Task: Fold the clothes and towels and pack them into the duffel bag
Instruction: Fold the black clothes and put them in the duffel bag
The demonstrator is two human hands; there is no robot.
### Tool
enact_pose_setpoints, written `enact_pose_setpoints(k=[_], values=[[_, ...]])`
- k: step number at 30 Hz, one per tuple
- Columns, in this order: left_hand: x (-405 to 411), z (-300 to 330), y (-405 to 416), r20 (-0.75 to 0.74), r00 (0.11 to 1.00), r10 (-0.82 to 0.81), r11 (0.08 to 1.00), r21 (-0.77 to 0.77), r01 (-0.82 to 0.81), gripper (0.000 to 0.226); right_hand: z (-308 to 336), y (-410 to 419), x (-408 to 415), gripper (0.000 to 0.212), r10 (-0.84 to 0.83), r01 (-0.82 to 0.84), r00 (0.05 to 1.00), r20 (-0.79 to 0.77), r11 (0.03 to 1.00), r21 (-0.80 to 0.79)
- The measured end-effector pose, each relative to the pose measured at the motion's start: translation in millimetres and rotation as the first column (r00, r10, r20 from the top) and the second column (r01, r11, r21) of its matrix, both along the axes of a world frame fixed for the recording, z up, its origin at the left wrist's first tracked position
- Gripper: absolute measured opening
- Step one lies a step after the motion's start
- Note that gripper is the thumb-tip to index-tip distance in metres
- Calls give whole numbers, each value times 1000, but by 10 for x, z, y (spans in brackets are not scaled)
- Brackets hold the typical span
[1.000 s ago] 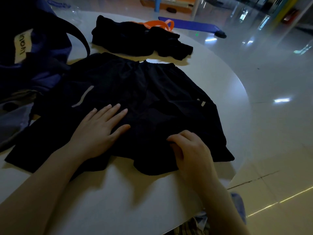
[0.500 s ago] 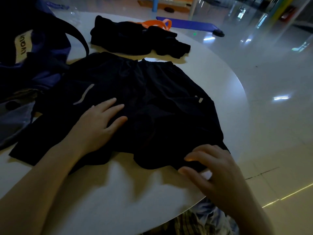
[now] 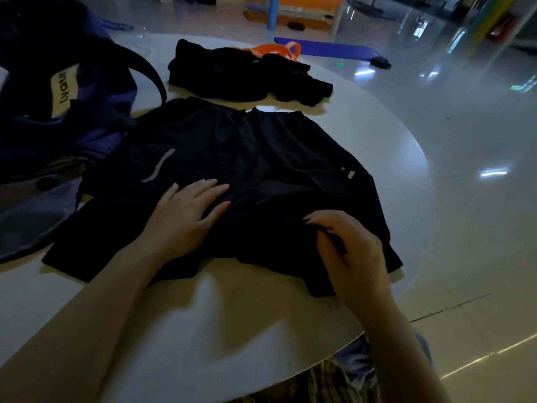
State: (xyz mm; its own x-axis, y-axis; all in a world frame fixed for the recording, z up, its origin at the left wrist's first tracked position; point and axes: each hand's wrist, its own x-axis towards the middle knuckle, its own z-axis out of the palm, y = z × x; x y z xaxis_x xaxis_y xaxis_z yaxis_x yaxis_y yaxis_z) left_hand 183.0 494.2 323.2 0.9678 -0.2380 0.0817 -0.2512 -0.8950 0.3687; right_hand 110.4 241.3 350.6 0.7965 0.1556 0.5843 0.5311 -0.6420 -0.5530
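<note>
Head view looks down on a round white tabletop [image 3: 232, 330] in dim light, with a pair of black shorts [image 3: 261, 175] spread flat at its middle. Taking the shorts as the landmark: the navy duffel bag [image 3: 58, 112] sits just to their left, its dark strap arching over toward the waistband and a pale label on its side; the shorts' left edge overlaps the bag's lower fabric. What lies inside the bag cannot be made out. Beyond the waistband, a heap of dark clothes [image 3: 238, 74] rests near the far rim, apart from the shorts by a narrow strip of bare surface, with an orange loop [image 3: 276, 50] showing just behind it.

On the shorts, the left hand [image 3: 186, 216] lies flat, fingers straight and spread, pressing the cloth near the crotch. The right hand [image 3: 351, 254] is curled on the near right leg hem, fingers and thumb pinching a fold of the black fabric.

That right leg reaches close to the tabletop's right rim. Nearer than the shorts' hems, a broad stretch of bare white surface runs to the near edge. Past the rim to the right is glossy tiled floor [image 3: 465, 228], and a blue mat [image 3: 325, 49] lies on it beyond the far edge.
</note>
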Motion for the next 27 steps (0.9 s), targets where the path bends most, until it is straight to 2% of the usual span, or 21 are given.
enact_pose_setpoints(k=[3,6,9,11,12,14,16,17,19,20,22,25,27], values=[[22,44,3,-110,994,-16,1000,-21,14,70,54,52,-242,16,88,-88,996,3,994,-58],[31,67,39,-184,982,-38,994,95,57,71,-92,118,-424,19,108,-108,994,-10,972,-210],[11,87,46,-213,976,-48,979,182,88,79,-230,215,-546,29,63,-57,998,-1,885,-463],[-19,127,36,-212,976,-41,985,153,75,88,-231,277,-607,33,47,-67,998,-48,809,-583],[-50,159,29,-182,983,-35,993,107,55,87,-172,273,-614,36,60,-100,994,-87,803,-587],[-145,260,11,-68,997,-23,998,-56,19,79,-36,135,-547,38,105,-175,976,-192,900,-400],[-245,404,-43,-24,999,-24,970,-242,17,80,49,-151,-370,35,-17,-15,988,-155,979,-204],[-298,479,-87,-47,998,-36,956,-292,21,81,69,-308,-240,31,-151,128,983,-108,972,-197],[-391,580,-204,-106,992,-74,958,-284,41,81,55,-582,84,26,-398,352,910,-117,890,-289],[-430,593,-270,-113,990,-87,967,-247,56,80,36,-681,243,30,-483,390,856,-184,837,-383],[-492,579,-383,-65,994,-83,977,-203,69,64,-23,-815,501,31,-492,325,815,-307,826,-460],[-567,557,-537,58,991,-118,950,-283,129,26,-41,-949,621,12,-453,373,851,-265,878,-301],[-618,527,-619,158,968,-192,925,-301,233,23,-41,-1106,578,12,-500,464,842,-203,863,-202]])
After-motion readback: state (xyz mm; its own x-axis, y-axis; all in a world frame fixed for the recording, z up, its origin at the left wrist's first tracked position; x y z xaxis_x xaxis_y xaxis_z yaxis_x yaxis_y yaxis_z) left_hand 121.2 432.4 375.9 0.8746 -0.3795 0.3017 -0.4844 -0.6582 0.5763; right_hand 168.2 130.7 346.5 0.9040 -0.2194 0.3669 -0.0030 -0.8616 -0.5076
